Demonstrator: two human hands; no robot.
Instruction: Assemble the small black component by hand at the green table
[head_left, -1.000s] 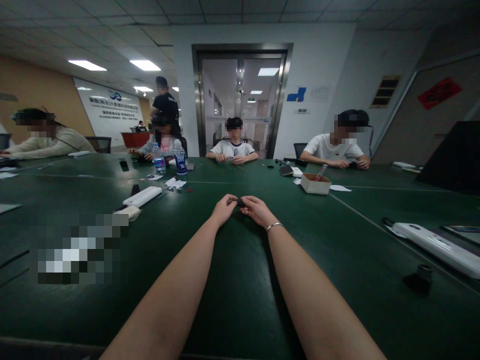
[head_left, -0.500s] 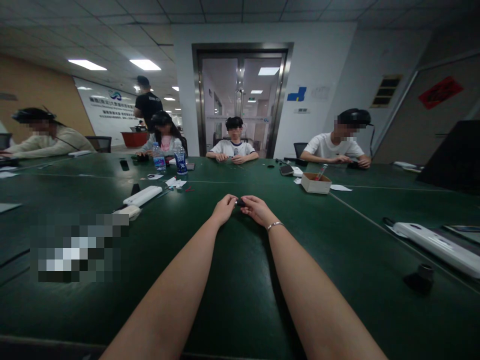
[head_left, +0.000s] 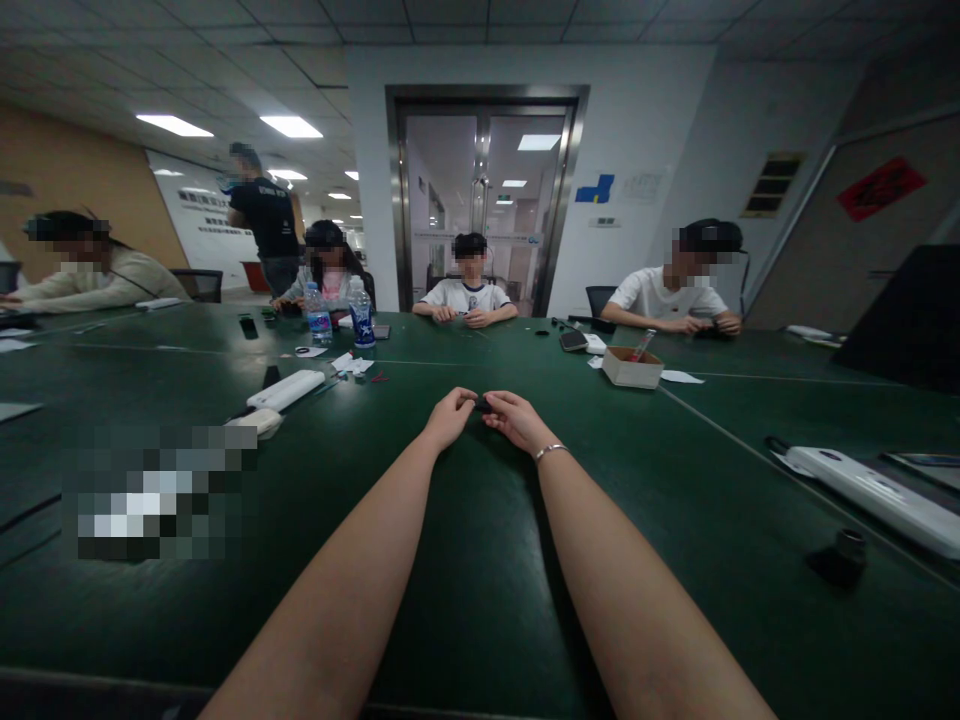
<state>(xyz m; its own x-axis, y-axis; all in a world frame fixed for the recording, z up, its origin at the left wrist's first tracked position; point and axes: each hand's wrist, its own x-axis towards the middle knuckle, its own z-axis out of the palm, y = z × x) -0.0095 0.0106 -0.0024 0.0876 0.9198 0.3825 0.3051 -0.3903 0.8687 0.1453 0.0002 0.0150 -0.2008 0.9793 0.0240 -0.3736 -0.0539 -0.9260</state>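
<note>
Both my arms stretch out over the dark green table [head_left: 480,560]. My left hand [head_left: 448,416] and my right hand [head_left: 511,418] meet at the table's middle, fingers curled and pinched together. Between their fingertips sits a small black object [head_left: 481,404], too small to name. A thin bracelet [head_left: 548,452] circles my right wrist. Both hands rest on or just above the tabletop.
A white power strip [head_left: 286,390] lies to the left and another [head_left: 874,488] to the right, near a small black cylinder [head_left: 849,546]. A cardboard box [head_left: 631,366] stands ahead right, two bottles [head_left: 339,318] ahead left. Several seated people work across the table; one person [head_left: 261,226] stands behind.
My hands have stayed in place, still pinched together on the small black object. The standing person in black at the back has walked to the left.
</note>
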